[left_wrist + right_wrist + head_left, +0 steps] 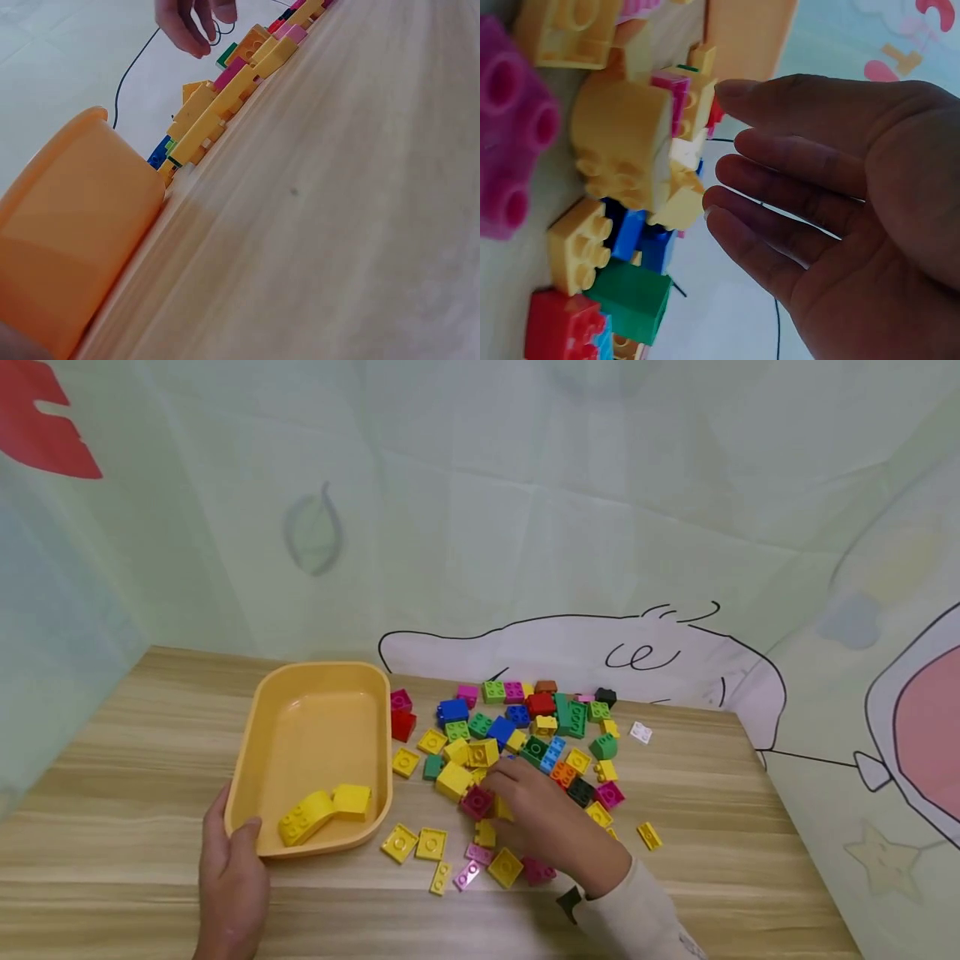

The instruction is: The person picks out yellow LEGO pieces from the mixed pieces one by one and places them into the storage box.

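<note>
My left hand (pixel 234 881) grips the orange-yellow plastic tray (pixel 322 727) at its near left corner, thumb over the rim and fingers along the outside. Two yellow toy bricks lie in the tray's near end: an arched brick (pixel 307 817) and a smaller brick (pixel 352 802). Over the loose bricks hovers my right hand (pixel 536 822), its fingers extended and apart with nothing held, as the right wrist view shows. A rounded yellow brick (pixel 619 131) is close to its fingertips. Beneath the hand in the head view, a magenta brick (pixel 477 802) is partly visible.
Many mixed bricks spread right of the tray, including a blue brick (pixel 452 711), a red brick (pixel 540 704) and a green brick (pixel 603 746). A white brick (pixel 641 732) lies at the far right. A printed cloth (pixel 480 527) hangs behind the wooden table (pixel 135 827).
</note>
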Demonstrator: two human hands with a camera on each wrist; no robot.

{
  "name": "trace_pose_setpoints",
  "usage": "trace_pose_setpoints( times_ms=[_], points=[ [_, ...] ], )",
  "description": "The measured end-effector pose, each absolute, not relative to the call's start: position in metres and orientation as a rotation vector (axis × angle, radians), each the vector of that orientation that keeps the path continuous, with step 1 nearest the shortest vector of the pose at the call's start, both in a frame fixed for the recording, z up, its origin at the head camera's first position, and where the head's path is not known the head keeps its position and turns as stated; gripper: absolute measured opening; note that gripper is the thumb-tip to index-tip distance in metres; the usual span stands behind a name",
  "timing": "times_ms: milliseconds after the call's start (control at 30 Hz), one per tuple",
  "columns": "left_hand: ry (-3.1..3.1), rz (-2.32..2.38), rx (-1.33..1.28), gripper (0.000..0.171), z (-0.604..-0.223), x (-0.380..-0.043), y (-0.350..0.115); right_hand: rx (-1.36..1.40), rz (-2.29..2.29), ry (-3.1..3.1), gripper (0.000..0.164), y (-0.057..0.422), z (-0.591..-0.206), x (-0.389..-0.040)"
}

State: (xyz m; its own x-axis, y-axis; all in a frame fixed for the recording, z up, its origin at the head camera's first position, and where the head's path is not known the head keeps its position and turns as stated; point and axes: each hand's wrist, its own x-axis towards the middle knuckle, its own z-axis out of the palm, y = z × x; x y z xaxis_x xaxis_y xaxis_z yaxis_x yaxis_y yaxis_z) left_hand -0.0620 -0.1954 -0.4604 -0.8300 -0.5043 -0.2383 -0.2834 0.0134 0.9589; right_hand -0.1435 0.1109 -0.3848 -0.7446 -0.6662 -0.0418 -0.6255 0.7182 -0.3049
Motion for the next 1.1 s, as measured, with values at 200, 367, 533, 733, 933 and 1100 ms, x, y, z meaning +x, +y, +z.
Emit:
trace_pose_setpoints(
  times_ms=[200, 367, 533, 733, 933, 1100],
  points=[
    [-2.106, -1.920, 0.827, 0.052, -0.461, -0.062, -0.196, -1.025, -0.403, 2.770, 0.047, 0.115, -0.394, -0.145],
    [-2.106, -1.919, 0.832, 0.052, -0.461, -0.062, -0.196, -0.995, -0.392, 2.764, 0.051, 0.117, -0.400, -0.146],
    [-2.110, -1.920, 0.826, 0.052, -0.461, -0.062, -0.197, -0.994, -0.388, 2.761, 0.053, 0.119, -0.403, -0.147],
    [-2.122, -1.916, 0.855, 0.052, -0.459, -0.063, -0.196, -0.979, -0.389, 2.764, 0.053, 0.120, -0.405, -0.147],
    [-2.132, -1.913, 0.858, 0.052, -0.459, -0.063, -0.195, -0.924, -0.391, 2.761, 0.058, 0.121, -0.406, -0.146],
    [-2.126, -1.916, 0.853, 0.052, -0.459, -0.063, -0.195, -0.902, -0.410, 2.764, 0.061, 0.120, -0.402, -0.146]
  ],
)
